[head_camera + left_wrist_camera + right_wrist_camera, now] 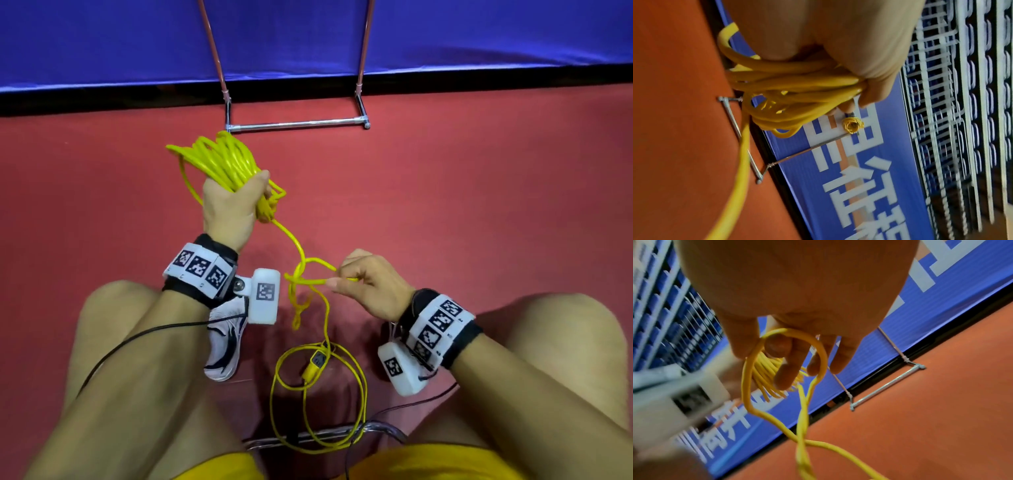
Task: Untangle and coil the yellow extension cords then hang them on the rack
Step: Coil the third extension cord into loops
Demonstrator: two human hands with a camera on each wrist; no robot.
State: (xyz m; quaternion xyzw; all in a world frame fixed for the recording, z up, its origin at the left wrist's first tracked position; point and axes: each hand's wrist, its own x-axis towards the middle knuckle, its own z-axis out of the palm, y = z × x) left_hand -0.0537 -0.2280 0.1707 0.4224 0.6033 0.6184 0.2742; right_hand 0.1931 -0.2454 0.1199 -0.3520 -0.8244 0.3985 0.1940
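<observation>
My left hand [230,202] grips a bundle of coiled yellow cord [219,157], fingers wrapped tight around the loops, which fan out above and beyond the fist. From under that hand a single strand drops toward my right hand [371,284], which pinches a small twisted loop [308,274] between thumb and fingertips. Below the right hand the loose cord curls on the red floor [479,192] with its plug [317,365]. The rack [298,124] stands beyond the left hand.
</observation>
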